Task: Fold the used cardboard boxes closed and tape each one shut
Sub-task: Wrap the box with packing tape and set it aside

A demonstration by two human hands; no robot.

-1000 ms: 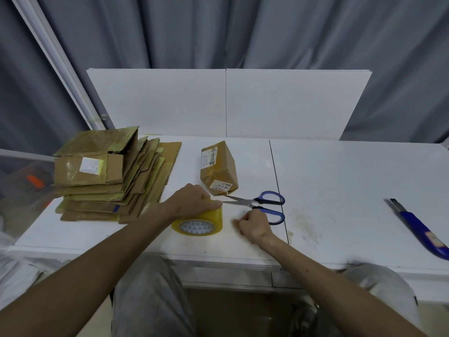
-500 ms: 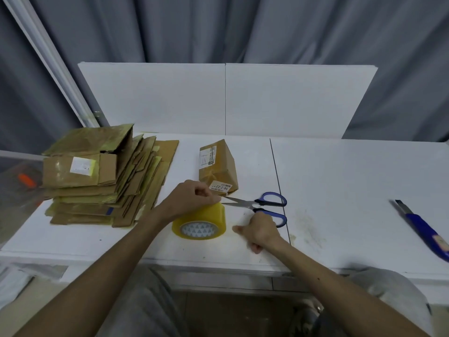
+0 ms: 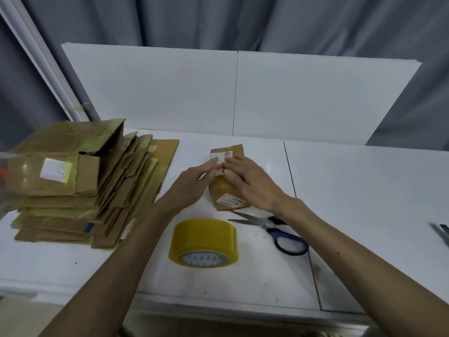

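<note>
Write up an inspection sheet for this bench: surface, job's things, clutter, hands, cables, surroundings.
Surface: white table, with a seam running front to back and a few dark specks.
Job's things: small cardboard box under both hands; yellow tape roll nearer the person, untouched; stack of flattened boxes at the left.
Clutter: blue-handled scissors right of the roll, blades slightly apart; blurred tool at the right edge.
Hands: left hand and right hand both touch the box's top, fingers fairly straight.
Cables: nothing seen.
Surroundings: white boards upright behind the table; grey curtain beyond.
</note>
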